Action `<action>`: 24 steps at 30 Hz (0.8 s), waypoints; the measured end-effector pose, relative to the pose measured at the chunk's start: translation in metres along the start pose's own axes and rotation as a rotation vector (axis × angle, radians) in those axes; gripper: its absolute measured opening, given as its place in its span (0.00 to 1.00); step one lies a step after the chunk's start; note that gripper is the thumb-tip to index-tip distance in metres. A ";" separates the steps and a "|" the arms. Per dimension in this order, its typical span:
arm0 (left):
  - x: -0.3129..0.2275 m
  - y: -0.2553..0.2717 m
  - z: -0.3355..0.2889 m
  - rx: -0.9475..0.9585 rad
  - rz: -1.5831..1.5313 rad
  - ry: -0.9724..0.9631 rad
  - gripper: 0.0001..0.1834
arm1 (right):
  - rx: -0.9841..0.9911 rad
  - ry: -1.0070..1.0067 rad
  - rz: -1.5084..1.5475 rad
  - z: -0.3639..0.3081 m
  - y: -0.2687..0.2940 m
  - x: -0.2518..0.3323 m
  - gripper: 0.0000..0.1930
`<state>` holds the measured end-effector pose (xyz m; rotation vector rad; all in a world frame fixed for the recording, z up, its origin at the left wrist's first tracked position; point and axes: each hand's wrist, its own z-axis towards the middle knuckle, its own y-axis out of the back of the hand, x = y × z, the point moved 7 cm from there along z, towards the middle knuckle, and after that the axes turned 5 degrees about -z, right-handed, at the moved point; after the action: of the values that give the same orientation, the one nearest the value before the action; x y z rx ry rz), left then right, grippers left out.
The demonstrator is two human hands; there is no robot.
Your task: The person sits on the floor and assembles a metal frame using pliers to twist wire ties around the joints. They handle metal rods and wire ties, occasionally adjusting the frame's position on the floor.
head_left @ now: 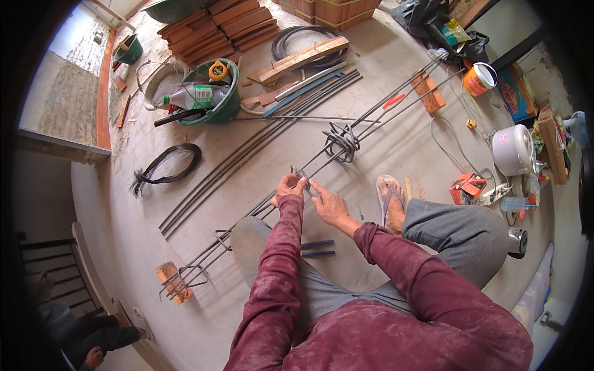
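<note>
Long steel rebars [257,210] run diagonally across the floor in front of me, propped near their ends on orange bricks [174,282]. My left hand [289,188] is closed on a bent steel stirrup [299,171] at the bars, its fingertips pinched together. Close on its right, my right hand [331,207] has its index finger stretched toward the stirrup, with the thumb apart; whether it holds thin wire cannot be made out. A cluster of stirrups [341,142] hangs on the bars farther along. Other stirrups [193,276] sit at the near left end. Blue tool handles [317,249] show beside my leg.
Loose rebars [247,154] and a black wire coil [166,170] lie to the left. Beyond stand a green bucket [224,111] with a bottle and tape measure, and stacked tiles [216,28]. A rice cooker [513,150] and paint bucket [479,79] stand right. Another person's hand [94,357] shows lower left.
</note>
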<state>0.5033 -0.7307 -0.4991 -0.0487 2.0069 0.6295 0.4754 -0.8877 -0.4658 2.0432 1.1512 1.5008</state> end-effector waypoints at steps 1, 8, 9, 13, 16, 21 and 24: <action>0.003 0.000 0.001 0.010 -0.023 0.030 0.17 | 0.008 0.000 0.011 0.001 -0.001 0.001 0.30; 0.019 0.000 0.008 -0.033 -0.067 0.027 0.14 | 0.041 0.024 0.036 0.005 0.003 0.009 0.28; 0.021 0.004 0.007 -0.076 -0.033 0.005 0.13 | 0.035 0.040 0.029 0.005 0.004 0.014 0.28; 0.002 0.003 -0.009 -0.161 0.071 -0.033 0.12 | 0.015 0.044 -0.016 0.008 0.014 0.016 0.25; -0.003 0.003 -0.011 -0.145 0.032 -0.033 0.10 | 0.071 0.074 -0.095 0.018 0.018 0.016 0.23; 0.005 0.003 -0.005 -0.095 0.009 -0.148 0.12 | 0.178 0.162 -0.213 0.045 0.032 0.024 0.18; -0.006 -0.002 -0.010 -0.069 0.113 -0.102 0.11 | 0.121 0.201 -0.250 0.058 0.046 0.024 0.15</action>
<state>0.4989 -0.7380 -0.4914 0.0549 1.8989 0.7585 0.5493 -0.8869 -0.4413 1.7706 1.5467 1.5700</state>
